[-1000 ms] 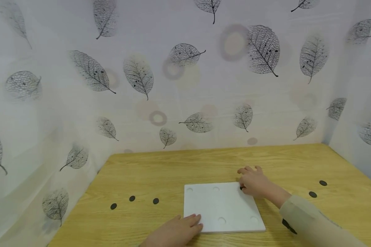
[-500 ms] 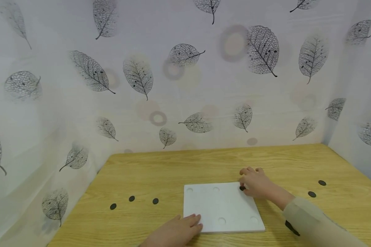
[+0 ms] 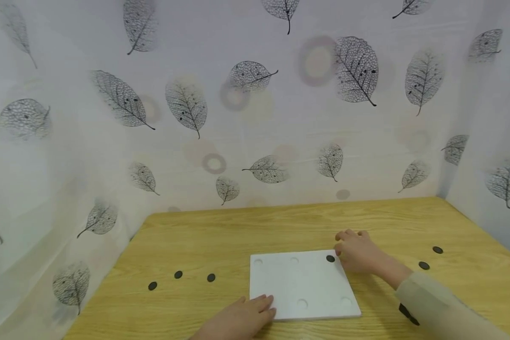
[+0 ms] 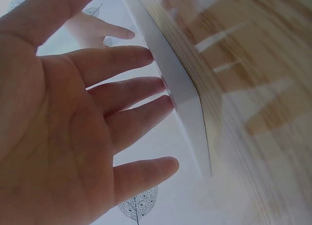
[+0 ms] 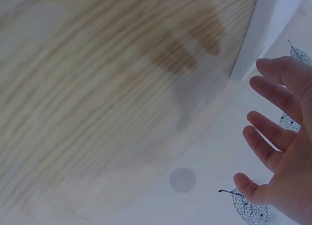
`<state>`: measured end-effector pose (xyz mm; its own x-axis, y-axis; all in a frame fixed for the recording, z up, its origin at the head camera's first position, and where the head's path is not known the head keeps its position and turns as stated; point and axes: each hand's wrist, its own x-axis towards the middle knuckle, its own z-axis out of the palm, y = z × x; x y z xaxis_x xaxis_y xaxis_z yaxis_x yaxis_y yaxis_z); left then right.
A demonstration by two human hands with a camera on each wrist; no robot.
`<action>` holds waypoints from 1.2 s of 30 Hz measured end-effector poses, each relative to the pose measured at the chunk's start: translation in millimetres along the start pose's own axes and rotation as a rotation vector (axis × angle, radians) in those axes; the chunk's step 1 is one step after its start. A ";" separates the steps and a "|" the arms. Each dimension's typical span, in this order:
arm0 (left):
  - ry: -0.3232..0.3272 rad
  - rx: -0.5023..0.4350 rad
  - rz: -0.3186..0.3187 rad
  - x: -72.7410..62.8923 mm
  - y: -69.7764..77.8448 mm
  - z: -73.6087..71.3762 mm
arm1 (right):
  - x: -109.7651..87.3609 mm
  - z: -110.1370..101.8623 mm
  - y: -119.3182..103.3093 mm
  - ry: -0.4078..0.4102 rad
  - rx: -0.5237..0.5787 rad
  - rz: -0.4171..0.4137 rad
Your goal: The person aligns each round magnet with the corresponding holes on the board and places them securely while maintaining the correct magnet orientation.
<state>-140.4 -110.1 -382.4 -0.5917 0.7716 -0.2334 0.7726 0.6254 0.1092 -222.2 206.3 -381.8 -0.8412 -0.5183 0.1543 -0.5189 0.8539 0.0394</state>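
Note:
A white rectangular board [image 3: 306, 283] with shallow round recesses lies on the wooden table. One small black disc [image 3: 330, 259] sits at the board's far right corner, where a recess would match the far row. My right hand [image 3: 357, 252] is just right of that disc, fingers loosely bent and holding nothing. In the right wrist view the right hand's fingers [image 5: 263, 149] are spread beside the board's edge. My left hand [image 3: 240, 318] rests on the board's near left corner. The left wrist view shows its straight fingers [image 4: 131, 95] touching the board's edge [image 4: 192, 112].
To the left of the board lie three black discs, the nearest one a disc [image 3: 211, 277]. Two more discs, one closer [image 3: 423, 265] and one farther [image 3: 437, 250], lie to the right. A leaf-patterned curtain [image 3: 246, 118] encloses the table's back and sides.
My right hand has let go of the black disc at the board's far right corner and drawn slightly right, leaving the disc in plain sight. The left hand stays on the board.

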 end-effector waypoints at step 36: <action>0.027 0.041 0.024 -1.4 0.7 -0.1 | -42.6 -4.3 40.6 -0.062 0.004 0.124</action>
<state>-139.0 -110.8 -381.9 -0.5784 0.7895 -0.2051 0.7950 0.6019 0.0749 -206.8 263.3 -382.5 -0.9067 -0.4104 0.0969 -0.4105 0.9116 0.0200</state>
